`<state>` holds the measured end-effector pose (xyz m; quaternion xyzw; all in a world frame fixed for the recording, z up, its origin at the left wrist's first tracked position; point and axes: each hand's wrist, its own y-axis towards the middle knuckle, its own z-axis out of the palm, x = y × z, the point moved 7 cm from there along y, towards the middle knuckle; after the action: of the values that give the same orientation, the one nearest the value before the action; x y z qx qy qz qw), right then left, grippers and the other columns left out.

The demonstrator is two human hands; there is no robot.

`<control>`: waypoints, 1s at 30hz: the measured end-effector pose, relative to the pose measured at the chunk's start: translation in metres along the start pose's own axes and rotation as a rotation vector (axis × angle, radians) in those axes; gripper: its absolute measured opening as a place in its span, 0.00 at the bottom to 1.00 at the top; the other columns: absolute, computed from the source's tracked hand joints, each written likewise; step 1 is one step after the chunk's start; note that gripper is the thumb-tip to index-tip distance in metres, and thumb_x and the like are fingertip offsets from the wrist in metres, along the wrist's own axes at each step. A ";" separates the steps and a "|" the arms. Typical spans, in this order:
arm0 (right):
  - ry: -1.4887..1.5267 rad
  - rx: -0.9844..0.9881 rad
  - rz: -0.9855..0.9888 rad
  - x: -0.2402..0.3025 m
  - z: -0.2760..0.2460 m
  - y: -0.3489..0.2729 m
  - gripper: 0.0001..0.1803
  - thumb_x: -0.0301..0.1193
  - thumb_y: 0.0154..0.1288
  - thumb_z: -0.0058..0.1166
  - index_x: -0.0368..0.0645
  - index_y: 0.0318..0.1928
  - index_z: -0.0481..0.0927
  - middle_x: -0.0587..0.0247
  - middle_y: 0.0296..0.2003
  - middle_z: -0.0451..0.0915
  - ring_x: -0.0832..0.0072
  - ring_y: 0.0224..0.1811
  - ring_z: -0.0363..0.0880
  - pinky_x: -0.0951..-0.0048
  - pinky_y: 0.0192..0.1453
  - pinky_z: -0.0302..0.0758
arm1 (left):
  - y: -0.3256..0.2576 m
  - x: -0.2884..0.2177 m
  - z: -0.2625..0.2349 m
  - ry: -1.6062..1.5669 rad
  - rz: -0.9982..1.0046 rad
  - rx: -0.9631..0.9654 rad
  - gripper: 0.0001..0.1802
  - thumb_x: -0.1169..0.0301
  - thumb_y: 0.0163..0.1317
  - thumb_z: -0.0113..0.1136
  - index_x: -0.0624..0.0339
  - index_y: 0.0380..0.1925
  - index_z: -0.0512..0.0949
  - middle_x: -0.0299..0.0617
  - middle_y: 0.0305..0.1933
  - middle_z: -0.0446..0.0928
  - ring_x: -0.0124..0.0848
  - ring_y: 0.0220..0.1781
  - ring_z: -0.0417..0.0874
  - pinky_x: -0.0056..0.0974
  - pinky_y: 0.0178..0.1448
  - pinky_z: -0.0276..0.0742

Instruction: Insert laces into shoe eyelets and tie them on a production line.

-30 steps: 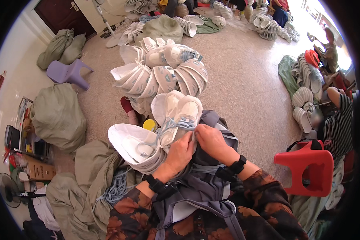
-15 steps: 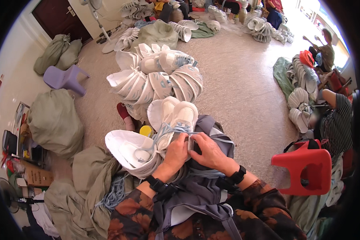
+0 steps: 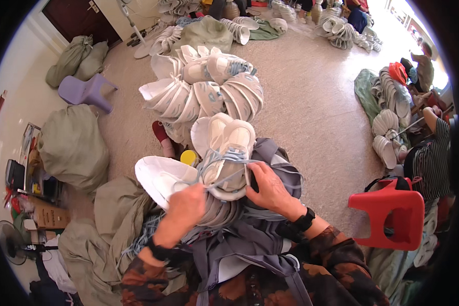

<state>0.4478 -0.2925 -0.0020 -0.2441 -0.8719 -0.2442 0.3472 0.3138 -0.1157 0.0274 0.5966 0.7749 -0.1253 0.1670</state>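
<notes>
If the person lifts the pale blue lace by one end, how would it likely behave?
Probably floppy: the thin pale blue lace already drapes in slack loops over the white shoe upper. It looks light, so it would likely trail rather than pull the upper along. Pinched between the left hand and right hand, it could snag on other loose laces nearby.

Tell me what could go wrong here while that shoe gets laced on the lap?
1. The lace loops loosely between the left hand and the shoe; it might snag or tangle.
2. The shoe rests on bunched grey cloth, steadied by the right hand; it could slide off.
3. A loose sole lies beside the left hand and may get knocked away.
</notes>
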 end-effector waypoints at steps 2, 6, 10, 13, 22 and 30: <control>-0.001 -0.003 0.007 -0.002 -0.001 -0.002 0.30 0.28 0.57 0.59 0.29 0.60 0.69 0.39 0.54 0.73 0.45 0.59 0.74 0.55 0.65 0.72 | -0.025 0.041 -0.043 0.119 -0.113 -0.101 0.03 0.73 0.62 0.57 0.60 0.32 0.75 0.56 0.29 0.78 0.58 0.33 0.81 0.56 0.36 0.74; 0.018 0.004 0.002 0.004 0.003 0.003 0.29 0.28 0.57 0.60 0.30 0.59 0.70 0.40 0.54 0.74 0.44 0.58 0.73 0.54 0.65 0.72 | -0.082 0.109 -0.091 0.140 -0.328 -0.099 0.03 0.74 0.61 0.58 0.61 0.33 0.77 0.55 0.29 0.80 0.57 0.33 0.81 0.56 0.36 0.73; 0.015 -0.131 0.043 -0.001 -0.012 0.004 0.22 0.27 0.59 0.60 0.33 0.54 0.75 0.45 0.52 0.75 0.46 0.57 0.74 0.54 0.63 0.72 | -0.088 0.082 -0.087 0.083 -0.337 -0.015 0.05 0.72 0.61 0.63 0.61 0.33 0.78 0.50 0.30 0.79 0.52 0.33 0.81 0.52 0.36 0.74; -0.130 -0.241 -0.079 -0.001 -0.022 0.019 0.16 0.25 0.60 0.59 0.35 0.49 0.77 0.49 0.50 0.76 0.50 0.56 0.73 0.54 0.61 0.71 | -0.065 0.056 -0.078 0.065 -0.255 -0.114 0.08 0.71 0.60 0.67 0.60 0.35 0.79 0.47 0.33 0.78 0.51 0.36 0.81 0.49 0.40 0.75; -0.151 -0.211 -0.098 0.004 -0.009 0.016 0.03 0.26 0.62 0.58 0.42 0.37 0.79 0.59 0.39 0.80 0.57 0.51 0.76 0.54 0.58 0.66 | 0.015 -0.037 -0.020 0.038 0.304 -0.329 0.14 0.75 0.53 0.68 0.60 0.40 0.79 0.45 0.44 0.77 0.48 0.50 0.77 0.50 0.58 0.70; 0.420 0.102 0.318 -0.015 0.011 0.004 0.06 0.29 0.67 0.57 0.40 0.34 0.79 0.55 0.25 0.80 0.56 0.30 0.80 0.60 0.45 0.72 | 0.050 -0.047 0.029 0.170 0.399 -0.330 0.21 0.73 0.54 0.67 0.59 0.51 0.80 0.47 0.56 0.74 0.47 0.65 0.72 0.57 0.73 0.59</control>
<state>0.4544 -0.2869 -0.0187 -0.3040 -0.7426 -0.1878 0.5664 0.3758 -0.1555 0.0207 0.7107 0.6632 0.0885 0.2174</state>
